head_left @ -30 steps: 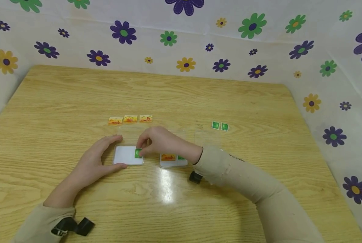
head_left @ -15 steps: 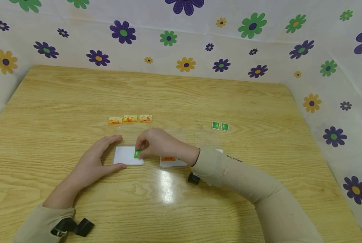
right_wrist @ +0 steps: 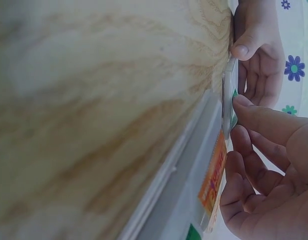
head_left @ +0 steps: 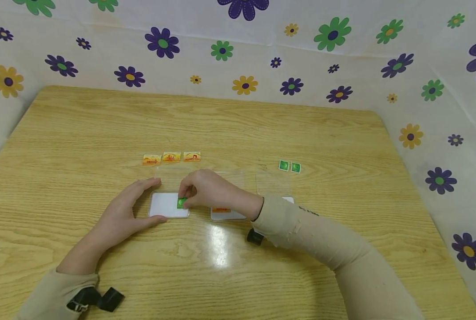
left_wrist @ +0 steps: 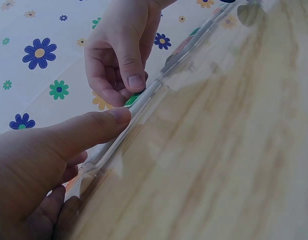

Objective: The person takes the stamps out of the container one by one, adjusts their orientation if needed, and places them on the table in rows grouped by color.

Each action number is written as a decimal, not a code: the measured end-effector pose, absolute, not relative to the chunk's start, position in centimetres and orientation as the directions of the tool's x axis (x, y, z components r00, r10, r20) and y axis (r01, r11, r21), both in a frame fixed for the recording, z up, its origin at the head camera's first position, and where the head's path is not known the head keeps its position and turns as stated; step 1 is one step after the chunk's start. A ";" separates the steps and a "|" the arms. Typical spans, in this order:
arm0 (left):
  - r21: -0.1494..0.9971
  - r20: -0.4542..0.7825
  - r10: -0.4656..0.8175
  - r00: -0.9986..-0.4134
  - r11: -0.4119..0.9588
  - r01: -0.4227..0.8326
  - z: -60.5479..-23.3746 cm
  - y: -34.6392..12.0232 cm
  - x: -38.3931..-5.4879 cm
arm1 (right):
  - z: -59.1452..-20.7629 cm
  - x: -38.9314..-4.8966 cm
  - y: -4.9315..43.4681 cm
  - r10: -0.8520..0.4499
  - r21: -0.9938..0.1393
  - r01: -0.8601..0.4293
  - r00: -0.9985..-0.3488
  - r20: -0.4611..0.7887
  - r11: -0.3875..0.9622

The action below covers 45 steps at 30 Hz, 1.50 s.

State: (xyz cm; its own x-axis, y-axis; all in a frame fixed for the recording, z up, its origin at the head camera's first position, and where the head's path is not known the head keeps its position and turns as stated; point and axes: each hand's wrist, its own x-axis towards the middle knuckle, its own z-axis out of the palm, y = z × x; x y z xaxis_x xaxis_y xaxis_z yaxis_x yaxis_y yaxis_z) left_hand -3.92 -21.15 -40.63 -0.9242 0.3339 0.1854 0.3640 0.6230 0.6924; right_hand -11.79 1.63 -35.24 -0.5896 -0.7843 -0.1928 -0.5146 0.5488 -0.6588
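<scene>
My right hand pinches a small green stamp between thumb and fingertips, against the right part of a flat clear-rimmed case with a white inside. Around the left part of that case my left hand is spread, thumb at the near edge and fingers toward the far edge. The left wrist view shows the left thumb touching the case rim close to the stamp. In the right wrist view the right thumb lies on the stamp. The fingertips beneath are partly hidden.
A second case with an orange stamp lies under my right wrist. Another case is mostly behind the sleeve. Beyond are three orange-yellow stamps, two green stamps and clear open lids.
My right hand has shifted very slightly downward, with the green stamp still at the right part of the case. The left hand stays in place.
</scene>
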 end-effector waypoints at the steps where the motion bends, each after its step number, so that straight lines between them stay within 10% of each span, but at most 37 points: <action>1: 0.692 0.185 0.334 -0.924 0.624 0.364 -40.6 -21.1 -3.9 | -35.2 -11.8 1.6 -0.784 -0.659 -0.513 -0.590 -0.194 0.550; 45: 0.685 0.189 0.333 -0.924 0.630 0.367 -40.4 -21.1 -4.0 | -33.4 -14.2 8.7 -0.611 -0.679 -0.349 -0.770 -0.185 0.646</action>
